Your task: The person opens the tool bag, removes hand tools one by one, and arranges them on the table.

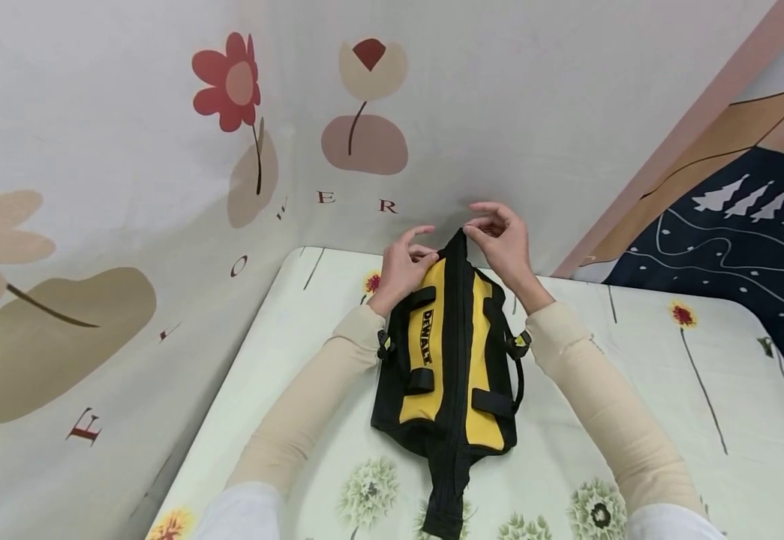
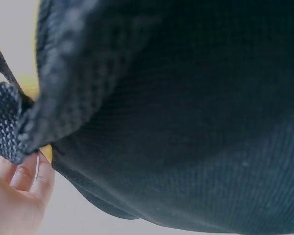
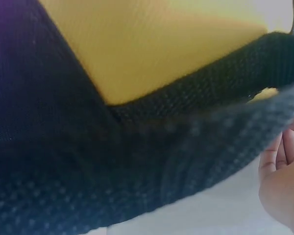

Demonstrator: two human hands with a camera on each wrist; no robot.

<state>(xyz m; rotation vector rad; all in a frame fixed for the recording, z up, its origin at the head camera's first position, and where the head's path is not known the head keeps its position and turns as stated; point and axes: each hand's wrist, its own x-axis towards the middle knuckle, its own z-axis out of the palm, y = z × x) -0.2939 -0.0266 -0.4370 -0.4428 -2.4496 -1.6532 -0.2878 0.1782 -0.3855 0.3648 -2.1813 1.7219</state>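
A black and yellow tool bag point(image 1: 455, 345) marked DEWALT lies lengthwise on the table, its long black zipper strip running down the middle. At the bag's far end, my right hand point(image 1: 503, 240) pinches the pointed tip of that strip between thumb and finger. Just left of it, my left hand point(image 1: 405, 266) pinches the bag's far edge, other fingers raised. Black cloth of the bag point(image 2: 176, 122) fills most of the left wrist view, with the left hand point(image 2: 22, 196) at the lower left. A black webbing strap point(image 3: 210, 78) crosses yellow fabric in the right wrist view.
The table point(image 1: 635, 375) wears a pale flowered cover. A printed curtain point(image 1: 500, 112) hangs close behind the far edge and along the left side. A black end tab point(image 1: 444, 510) of the bag points toward me, and carry handles lie along both its sides.
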